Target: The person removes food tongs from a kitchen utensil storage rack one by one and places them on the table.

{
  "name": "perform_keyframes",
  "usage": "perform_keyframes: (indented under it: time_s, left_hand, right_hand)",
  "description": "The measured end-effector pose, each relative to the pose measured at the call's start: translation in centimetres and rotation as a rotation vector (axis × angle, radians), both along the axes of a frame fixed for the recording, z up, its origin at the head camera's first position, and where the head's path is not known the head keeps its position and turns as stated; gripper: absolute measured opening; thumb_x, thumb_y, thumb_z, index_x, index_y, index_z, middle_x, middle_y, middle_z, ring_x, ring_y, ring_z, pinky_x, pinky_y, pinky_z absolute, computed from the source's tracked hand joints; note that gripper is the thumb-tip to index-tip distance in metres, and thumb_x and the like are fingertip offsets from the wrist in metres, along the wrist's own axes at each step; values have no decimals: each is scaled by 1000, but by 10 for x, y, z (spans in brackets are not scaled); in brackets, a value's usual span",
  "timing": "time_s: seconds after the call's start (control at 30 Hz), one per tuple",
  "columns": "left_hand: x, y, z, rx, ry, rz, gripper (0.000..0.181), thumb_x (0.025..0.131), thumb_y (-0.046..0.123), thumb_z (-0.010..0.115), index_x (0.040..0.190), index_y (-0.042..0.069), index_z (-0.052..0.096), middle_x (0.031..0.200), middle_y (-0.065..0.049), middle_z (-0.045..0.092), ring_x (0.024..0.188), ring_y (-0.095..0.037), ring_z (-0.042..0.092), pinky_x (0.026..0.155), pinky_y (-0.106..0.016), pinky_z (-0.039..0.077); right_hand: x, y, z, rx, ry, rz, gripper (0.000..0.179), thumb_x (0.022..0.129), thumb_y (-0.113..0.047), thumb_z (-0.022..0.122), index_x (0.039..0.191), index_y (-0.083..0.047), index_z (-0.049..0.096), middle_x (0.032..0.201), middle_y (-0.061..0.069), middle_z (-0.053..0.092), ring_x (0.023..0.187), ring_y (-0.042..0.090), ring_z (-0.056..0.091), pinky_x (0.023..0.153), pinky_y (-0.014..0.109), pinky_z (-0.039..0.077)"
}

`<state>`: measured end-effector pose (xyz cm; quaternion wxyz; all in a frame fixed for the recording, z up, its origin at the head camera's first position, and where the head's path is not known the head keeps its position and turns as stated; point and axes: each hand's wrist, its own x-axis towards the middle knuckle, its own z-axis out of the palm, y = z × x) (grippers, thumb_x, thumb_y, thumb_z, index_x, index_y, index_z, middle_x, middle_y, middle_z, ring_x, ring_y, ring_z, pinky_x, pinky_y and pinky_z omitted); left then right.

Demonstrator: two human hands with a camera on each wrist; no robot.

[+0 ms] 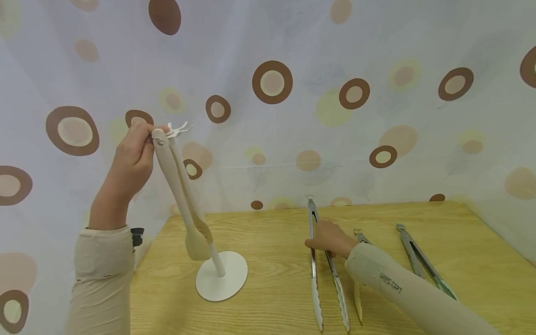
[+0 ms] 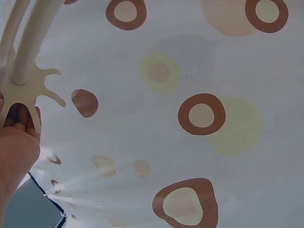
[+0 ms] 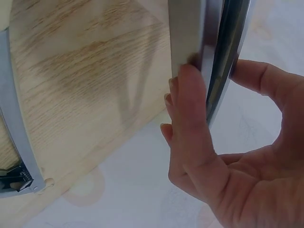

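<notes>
My left hand (image 1: 134, 156) is raised at the top of a white utensil stand (image 1: 234, 274), its fingers curled at the hooked head. From below, the left wrist view shows the curved hooks (image 2: 50, 95) with fingers behind them. A cream spatula-like utensil (image 1: 197, 244) hangs from the stand by the hole in its handle, and a second beige utensil (image 1: 204, 229) hangs behind it. My right hand (image 1: 327, 238) grips metal tongs (image 1: 317, 302) with white scalloped tips, thumb on one side and fingers on the other. The tongs' two arms are spread apart.
More tongs (image 1: 358, 302) with yellowish tips lie partly hidden under my right forearm. Farther right are tongs (image 1: 423, 260) with green tips. The wooden table (image 1: 268, 270) ends at a patterned curtain (image 1: 293, 130) behind it.
</notes>
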<state>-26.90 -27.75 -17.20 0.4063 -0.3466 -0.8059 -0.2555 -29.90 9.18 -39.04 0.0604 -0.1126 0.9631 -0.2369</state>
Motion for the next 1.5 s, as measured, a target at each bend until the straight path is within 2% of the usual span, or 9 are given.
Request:
perform_keyframes:
  time_s: [0.23, 0.43, 0.5, 0.63, 0.87, 1.07, 1.37, 1.5]
  left_hand:
    - [0, 0, 1, -3, 8, -10, 20, 96, -7, 35, 105, -13, 53, 90, -20, 45, 86, -6, 35, 76, -21, 29]
    - [-1, 0, 1, -5, 13, 0, 20, 96, -7, 36, 106, -13, 53, 90, -20, 46, 86, -7, 35, 76, -21, 29]
    - [-1, 0, 0, -2, 7, 7, 21, 96, -8, 36, 107, -13, 53, 88, -19, 44, 85, -7, 35, 75, -22, 28]
    - [0, 0, 0, -2, 3, 6, 20, 96, -7, 36, 107, -13, 53, 88, -19, 43, 85, -7, 34, 75, -22, 28]
    - [0, 0, 0, -1, 6, 7, 20, 96, -8, 36, 106, -14, 52, 88, -21, 43, 84, -6, 35, 75, -21, 28]
    - [0, 0, 0, -7, 3, 16, 21, 96, -7, 35, 107, -13, 52, 88, -20, 43, 83, -7, 34, 75, -22, 28]
    - [-2, 3, 2, -9, 43, -27, 18, 96, -8, 34, 99, -14, 51, 95, -24, 50, 92, -7, 40, 77, -19, 31]
    - [-1, 2, 1, -6, 27, -12, 19, 96, -8, 35, 103, -14, 52, 91, -22, 47, 88, -6, 37, 76, -20, 29]
  right_hand:
    - [-3, -3, -5, 30, -40, 1, 40, 89, -22, 64, 54, -11, 49, 40, -1, 39, 33, 13, 45, 35, 24, 39]
    - [-4, -6, -8, 21, -55, 0, 19, 89, -20, 65, 80, -3, 60, 57, 10, 56, 38, 16, 49, 36, 25, 41]
    - [-4, -7, -8, 20, -58, 2, 19, 89, -20, 65, 88, -1, 62, 63, 14, 60, 38, 17, 49, 37, 26, 41]
    - [-5, -9, -10, 29, -62, 2, 21, 89, -19, 66, 91, 1, 62, 64, 13, 60, 39, 17, 50, 37, 27, 43]
    - [-5, -12, -12, 59, -106, -11, 23, 88, -17, 66, 74, -1, 61, 66, 12, 59, 43, 21, 58, 41, 31, 50]
    - [-4, -13, -13, 90, -124, -27, 26, 89, -17, 65, 68, -4, 56, 65, 12, 59, 46, 23, 59, 43, 33, 51]
    - [-7, -12, -15, 115, -131, -39, 24, 89, -16, 64, 70, -2, 56, 67, 14, 58, 47, 24, 62, 43, 32, 52]
    - [-7, -12, -16, 128, -133, -31, 25, 90, -15, 63, 70, -2, 57, 66, 13, 58, 46, 24, 61, 44, 32, 52]
